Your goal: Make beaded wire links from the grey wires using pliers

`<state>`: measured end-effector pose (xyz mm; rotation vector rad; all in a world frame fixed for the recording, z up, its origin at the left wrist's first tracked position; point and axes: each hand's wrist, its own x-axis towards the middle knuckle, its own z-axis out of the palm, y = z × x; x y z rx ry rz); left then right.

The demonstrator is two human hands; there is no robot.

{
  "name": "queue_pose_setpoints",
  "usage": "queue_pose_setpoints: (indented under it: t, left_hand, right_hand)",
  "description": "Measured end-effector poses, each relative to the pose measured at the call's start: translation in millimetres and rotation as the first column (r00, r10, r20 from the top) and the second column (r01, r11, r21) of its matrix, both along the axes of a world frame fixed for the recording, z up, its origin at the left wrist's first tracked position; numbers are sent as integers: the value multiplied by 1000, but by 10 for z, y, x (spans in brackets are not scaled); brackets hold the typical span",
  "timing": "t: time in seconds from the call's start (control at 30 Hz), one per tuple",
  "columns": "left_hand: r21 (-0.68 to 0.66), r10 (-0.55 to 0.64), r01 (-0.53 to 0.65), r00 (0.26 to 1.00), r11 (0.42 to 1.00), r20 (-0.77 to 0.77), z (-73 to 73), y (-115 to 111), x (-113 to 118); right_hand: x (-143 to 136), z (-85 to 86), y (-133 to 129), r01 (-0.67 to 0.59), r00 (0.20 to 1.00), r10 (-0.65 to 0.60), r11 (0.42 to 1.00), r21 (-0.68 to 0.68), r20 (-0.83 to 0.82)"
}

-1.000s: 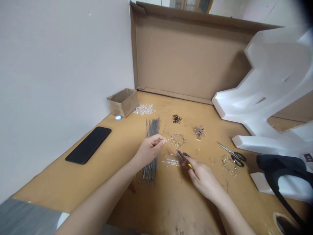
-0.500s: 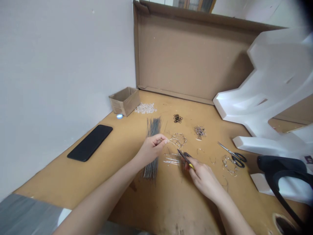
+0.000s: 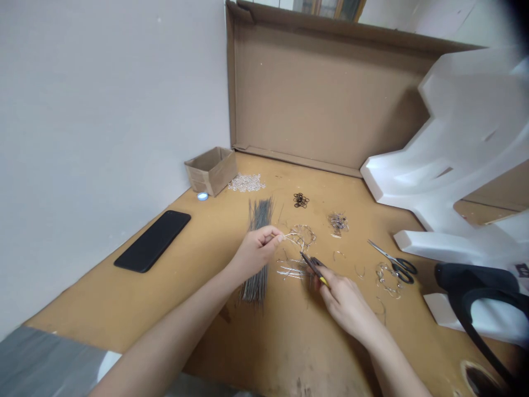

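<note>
My left hand [image 3: 261,247] pinches a thin, pale wire [image 3: 298,236] that curves out to the right of its fingertips. Closed round the handles of dark pliers [image 3: 313,266] with a yellow patch is my right hand [image 3: 336,289]; the plier tips are at the wire's lower end. Under my left hand lies a bundle of grey wires [image 3: 255,284]. Several short silvery wires [image 3: 290,272] are on the table between my hands, and a wire ring with beads [image 3: 309,234] lies just behind the held wire.
On the wooden table [image 3: 157,314] are a black phone [image 3: 152,241], a small cardboard box [image 3: 211,172], clear beads [image 3: 247,182], black rings [image 3: 301,200], a tangled wire pile [image 3: 338,221], scissors [image 3: 403,268] and a beaded wire ring [image 3: 387,282]. White foam [image 3: 458,132] stands at the right.
The wire's free end has shifted slightly and now meets the plier tips. Both hands have kept nearly the same place.
</note>
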<state>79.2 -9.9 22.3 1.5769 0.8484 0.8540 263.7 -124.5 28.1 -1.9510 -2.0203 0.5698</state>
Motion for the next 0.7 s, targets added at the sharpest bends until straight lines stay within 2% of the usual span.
queue_pose_setpoints:
  t: [0.4, 0.7]
  left_hand:
    - [45, 19, -22, 998, 999, 62, -27, -14, 17]
    - [55, 4, -9, 997, 998, 79, -47, -36, 38]
  right_hand:
    - [-15, 29, -47, 38, 992, -36, 999, 18, -125]
    - [-8, 37, -69, 72, 992, -68, 997, 34, -108]
